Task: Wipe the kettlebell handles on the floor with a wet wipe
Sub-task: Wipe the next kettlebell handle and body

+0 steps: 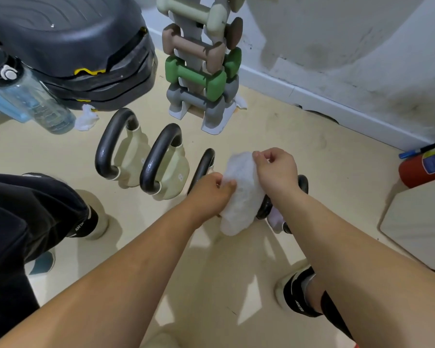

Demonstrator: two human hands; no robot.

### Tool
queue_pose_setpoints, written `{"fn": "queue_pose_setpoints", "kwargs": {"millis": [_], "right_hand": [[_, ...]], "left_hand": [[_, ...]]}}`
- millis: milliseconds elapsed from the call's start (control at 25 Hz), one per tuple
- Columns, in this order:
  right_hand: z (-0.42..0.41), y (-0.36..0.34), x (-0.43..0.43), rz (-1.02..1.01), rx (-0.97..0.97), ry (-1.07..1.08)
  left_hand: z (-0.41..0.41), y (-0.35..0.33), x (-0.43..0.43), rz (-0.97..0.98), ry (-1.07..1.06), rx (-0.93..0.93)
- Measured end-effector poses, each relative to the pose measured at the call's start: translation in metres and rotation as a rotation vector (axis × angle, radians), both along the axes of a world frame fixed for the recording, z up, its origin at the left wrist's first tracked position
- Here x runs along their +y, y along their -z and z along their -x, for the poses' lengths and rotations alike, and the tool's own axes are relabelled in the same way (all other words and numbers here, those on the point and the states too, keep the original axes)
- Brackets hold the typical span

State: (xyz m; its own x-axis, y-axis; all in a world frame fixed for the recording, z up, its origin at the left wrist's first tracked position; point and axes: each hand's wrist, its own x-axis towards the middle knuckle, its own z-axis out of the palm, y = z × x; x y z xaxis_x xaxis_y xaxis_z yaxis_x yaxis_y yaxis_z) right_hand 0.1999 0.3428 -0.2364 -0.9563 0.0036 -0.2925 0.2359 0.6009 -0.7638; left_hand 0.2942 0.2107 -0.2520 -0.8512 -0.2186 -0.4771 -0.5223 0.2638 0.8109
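Observation:
Several kettlebells with black handles stand in a row on the cream floor. The leftmost kettlebell [121, 146] and the second kettlebell [163, 162] are pale green and untouched. A third black handle [203, 164] shows just left of my hands. A white wet wipe [241, 192] is stretched between both hands. My left hand [212, 190] pinches its left edge, and my right hand [276, 169] pinches its top right corner. The wipe hides most of a fourth kettlebell handle [303, 184], whose black curve shows to the right.
A dumbbell rack [201, 66] stands behind the kettlebells. A stack of black step platforms [68, 46], a clear water bottle [30, 96] and a crumpled white tissue [87, 118] lie at left. A red fire extinguisher [422, 169] and a pale board [417, 219] are at right.

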Motion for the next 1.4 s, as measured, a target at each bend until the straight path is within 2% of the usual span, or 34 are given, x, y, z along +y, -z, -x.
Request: {"fn": "queue_pose_setpoints", "kwargs": {"millis": [80, 200, 320, 400, 480, 560, 640, 720, 800, 920, 1000, 1040, 1120, 1280, 1400], "right_hand": [[0.0, -0.005, -0.005, -0.053, 0.087, 0.048], [-0.019, 0.003, -0.01, -0.189, 0.115, -0.025], [-0.047, 0.017, -0.027, -0.218, -0.114, -0.042], [-0.054, 0.019, -0.039, -0.1, -0.267, -0.013], [-0.051, 0.021, -0.048, -0.031, -0.337, 0.018], [-0.047, 0.029, -0.055, -0.023, -0.404, 0.067], [-0.038, 0.037, -0.064, 0.008, -0.426, 0.137], [-0.019, 0.04, -0.074, 0.071, -0.351, 0.164], [0.004, 0.04, -0.079, 0.03, -0.289, 0.093], [0.034, 0.04, -0.083, -0.249, -0.303, -0.097], [0.045, 0.041, -0.085, -0.475, -0.33, -0.232], [0.048, 0.04, -0.085, -0.522, -0.344, -0.249], [0.038, 0.039, -0.08, -0.466, -0.287, -0.219], [-0.027, 0.044, -0.062, -0.233, -0.027, -0.158], [-0.07, 0.044, -0.053, -0.248, 0.048, -0.151]], "left_hand": [[0.002, 0.006, 0.002, -0.057, -0.053, -0.02], [0.007, 0.019, -0.001, 0.029, -0.19, 0.045], [0.009, 0.02, -0.002, 0.141, -0.213, 0.055], [0.011, 0.013, -0.004, 0.275, -0.152, 0.03], [0.012, 0.004, -0.011, 0.407, -0.153, 0.05], [0.011, 0.001, -0.018, 0.414, -0.192, 0.105], [0.007, 0.001, -0.02, 0.33, -0.191, 0.135], [0.002, 0.008, -0.018, 0.328, -0.157, 0.114], [-0.005, 0.015, -0.013, 0.385, -0.054, 0.081], [-0.012, 0.021, -0.006, 0.383, 0.069, 0.05], [-0.011, 0.024, -0.007, 0.371, 0.085, 0.027], [-0.01, 0.025, -0.009, 0.368, 0.088, 0.021], [-0.01, 0.026, -0.013, 0.343, 0.104, 0.007], [-0.011, 0.027, -0.01, 0.304, 0.13, -0.066], [-0.016, 0.034, -0.007, 0.34, 0.332, -0.239]]}}
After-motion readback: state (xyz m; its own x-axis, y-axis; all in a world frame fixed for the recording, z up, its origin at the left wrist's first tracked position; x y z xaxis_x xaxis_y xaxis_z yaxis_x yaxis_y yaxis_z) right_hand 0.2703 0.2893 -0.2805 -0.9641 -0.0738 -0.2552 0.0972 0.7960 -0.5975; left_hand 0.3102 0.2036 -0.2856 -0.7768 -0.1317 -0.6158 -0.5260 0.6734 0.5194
